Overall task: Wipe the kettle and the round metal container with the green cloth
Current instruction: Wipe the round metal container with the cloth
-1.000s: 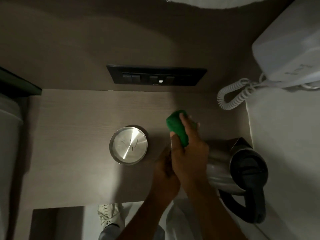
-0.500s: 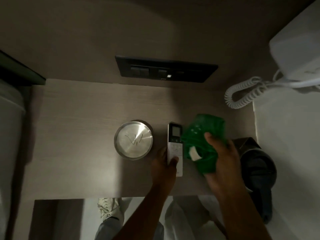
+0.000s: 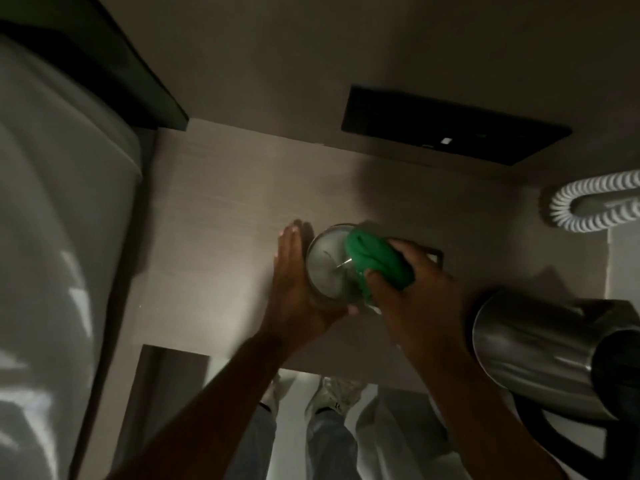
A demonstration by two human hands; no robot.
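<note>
A pale wood-grain tabletop (image 3: 221, 216) fills the middle of the view, with a taupe wall (image 3: 311, 46) rising behind it. Along the left edge lies a large white shape (image 3: 52, 254), blurred, and what it is cannot be told. On the wall sits a long black switch panel (image 3: 450, 128) with one small lit spot. At the lower right the steel kettle (image 3: 533, 344) stands on the table, its black handle curving down toward the frame's corner; it is well apart from both hands. A coiled white phone cord (image 3: 588, 206) loops at the right edge near the wall. Near the table's centre the round metal container (image 3: 327, 263) stands with its brushed lid facing up. The left hand (image 3: 294, 292) cups the container's left side, fingers straight and pressed along its wall, the thumb wrapped round the near edge, so it grips the container. The right hand (image 3: 412, 282) is clenched round the bunched green cloth (image 3: 375, 259), which presses on the right part of the lid and covers that side of it. Just behind the right hand a small dark rectangular edge (image 3: 437, 255) peeks out, too hidden to name. Below the table's front edge, the person's light shoes (image 3: 332, 393) and jeans show on a pale floor.
</note>
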